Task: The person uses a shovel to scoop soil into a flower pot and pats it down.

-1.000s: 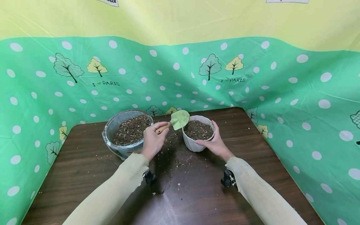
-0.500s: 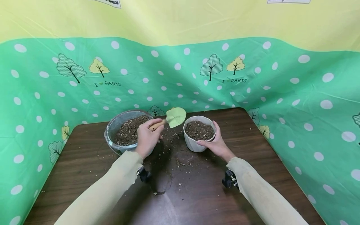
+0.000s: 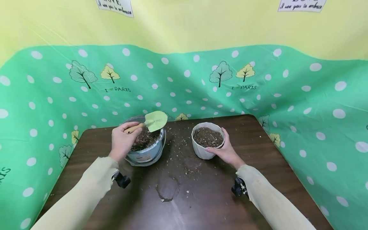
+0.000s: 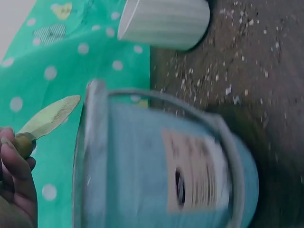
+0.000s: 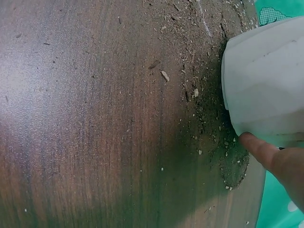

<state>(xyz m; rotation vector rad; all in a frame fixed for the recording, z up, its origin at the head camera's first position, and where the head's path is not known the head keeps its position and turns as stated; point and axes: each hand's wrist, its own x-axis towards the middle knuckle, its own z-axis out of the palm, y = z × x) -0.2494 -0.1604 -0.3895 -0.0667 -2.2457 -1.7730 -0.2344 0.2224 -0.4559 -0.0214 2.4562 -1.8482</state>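
My left hand (image 3: pixel 123 140) grips the wooden handle of a small garden trowel (image 3: pixel 156 121) with a pale green blade, held over the bucket. The blue-grey bucket (image 3: pixel 145 156) has dark soil (image 3: pixel 147 139) in it; its label and wire handle show in the left wrist view, where the trowel blade (image 4: pixel 52 115) is beyond the rim. My right hand (image 3: pixel 227 151) holds the side of a white faceted flowerpot (image 3: pixel 202 151), thumb at the front and fingers behind it. Soil (image 3: pixel 208 137) lies inside the pot, close below its rim. In the right wrist view a fingertip touches the pot (image 5: pixel 266 80).
Crumbs of soil (image 3: pixel 188 171) are scattered on the dark wooden table (image 3: pixel 207 198) between bucket and pot. A ring of dirt (image 3: pixel 168 188) marks the tabletop nearer me. A green and yellow printed cloth (image 3: pixel 178 80) hangs behind and on both sides.
The left hand has carried the trowel from the pot's rim leftward to above the bucket. My right hand still holds the pot. The head view has shifted slightly.
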